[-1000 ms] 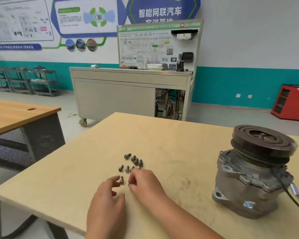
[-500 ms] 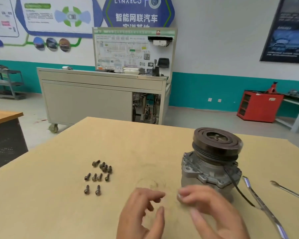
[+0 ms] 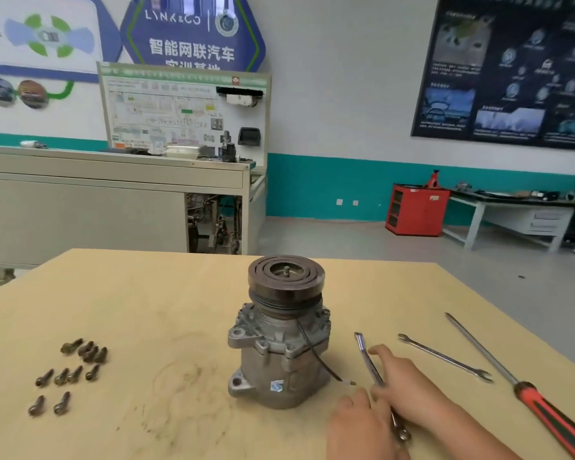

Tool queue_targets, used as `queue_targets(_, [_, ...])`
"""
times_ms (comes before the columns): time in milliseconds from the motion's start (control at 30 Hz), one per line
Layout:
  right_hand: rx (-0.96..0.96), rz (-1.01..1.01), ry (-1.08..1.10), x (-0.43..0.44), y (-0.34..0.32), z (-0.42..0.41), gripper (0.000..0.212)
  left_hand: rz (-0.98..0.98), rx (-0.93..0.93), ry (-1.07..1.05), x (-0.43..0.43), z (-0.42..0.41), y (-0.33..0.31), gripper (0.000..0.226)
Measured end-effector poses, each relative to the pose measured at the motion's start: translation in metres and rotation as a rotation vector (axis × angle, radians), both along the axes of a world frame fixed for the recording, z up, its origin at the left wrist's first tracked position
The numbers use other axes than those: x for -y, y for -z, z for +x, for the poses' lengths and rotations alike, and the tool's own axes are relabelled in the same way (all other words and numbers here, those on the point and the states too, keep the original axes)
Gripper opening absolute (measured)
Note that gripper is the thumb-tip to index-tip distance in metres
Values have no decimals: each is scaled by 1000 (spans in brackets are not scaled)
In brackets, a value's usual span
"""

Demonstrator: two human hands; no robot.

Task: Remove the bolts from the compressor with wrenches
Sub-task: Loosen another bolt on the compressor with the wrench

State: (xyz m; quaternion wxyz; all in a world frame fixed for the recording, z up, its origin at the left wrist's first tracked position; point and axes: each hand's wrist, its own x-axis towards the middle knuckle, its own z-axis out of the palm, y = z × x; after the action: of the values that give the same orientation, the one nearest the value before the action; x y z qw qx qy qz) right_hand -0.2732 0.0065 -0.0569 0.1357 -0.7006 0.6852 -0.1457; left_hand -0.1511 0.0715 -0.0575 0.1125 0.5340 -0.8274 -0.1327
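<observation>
Across the tan bench (image 3: 180, 293), loose bolts (image 3: 70, 373) lie well left of the upright compressor (image 3: 279, 343). Just right of it the right hand (image 3: 409, 390) pinches a wrench (image 3: 367, 360), while the left hand (image 3: 359, 423) sits by its lower end, grip unclear. Taking up the tool looks like the step in hand; next it needs seating squarely on whatever bolt remains in the housing.

Compressor (image 3: 279, 356) silver-grey body, dark brown ringed pulley (image 3: 286, 283), blue sticker (image 3: 277, 385); bolts (image 3: 70, 373) dark bronze; surface (image 3: 146, 293) pale tan, grey smudges; screwdriver handle (image 3: 551, 418) red with black stripes
</observation>
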Motion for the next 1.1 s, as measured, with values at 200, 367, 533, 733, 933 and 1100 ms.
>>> queue_targets(200, [703,-163,-49,-30,-14,4,43,112,-641,-56,2,1,0,22])
queue_targets(367, [1114,-148,-323,-86,-39,4,45,-36,-941,126,-40,30,-26,22])
queue_targets(533, [1163,-516,-192,-90,-47,17,14,-36,-780,16,-22,56,-57,13])
queue_targets(733, [1273,-523,-83,-81,-49,38,40,-330,-1148,-539,27,123,-29,78])
queue_targets(933, [1168,-563,-77,-89,-41,55,37,-216,-1400,-540,56,125,-11,55])
queue_targets(1100, [1208,-507,-108,-103,-45,60,24,-189,-1344,-511,69,136,-14,62])
